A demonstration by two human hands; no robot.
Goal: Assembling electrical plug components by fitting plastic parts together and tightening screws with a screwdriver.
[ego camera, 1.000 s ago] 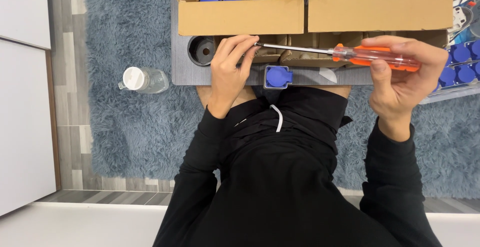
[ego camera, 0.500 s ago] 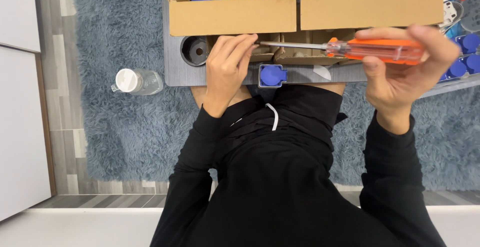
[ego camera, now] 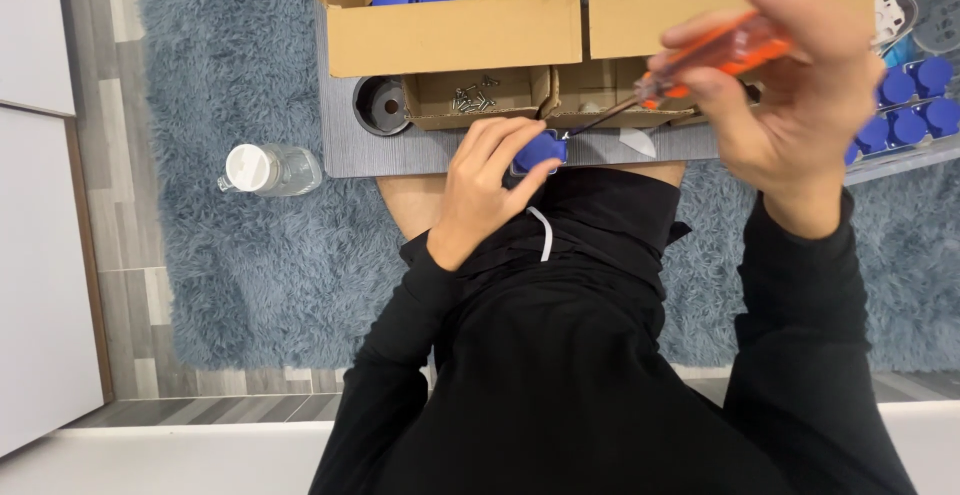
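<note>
My left hand (ego camera: 485, 180) pinches a small blue plastic part (ego camera: 543, 150) at the near edge of the grey board (ego camera: 400, 155). My right hand (ego camera: 790, 85) grips an orange-handled screwdriver (ego camera: 715, 55), raised close to the camera. The screwdriver's dark shaft slants down to the left, and its tip touches the blue part's right side. Both arms are in black sleeves.
Two open cardboard boxes (ego camera: 455, 30) stand on the board; the left one holds blue parts, the right one white parts. A shallow carton holds loose screws (ego camera: 475, 100). A black cup (ego camera: 382, 105), a clear bottle (ego camera: 268, 170) on the blue rug, and a tray of blue parts (ego camera: 905, 110) at right.
My left hand moved down from the carton onto the blue part and took hold of it. My right hand rose and tilted the screwdriver, bringing its tip down to the part.
</note>
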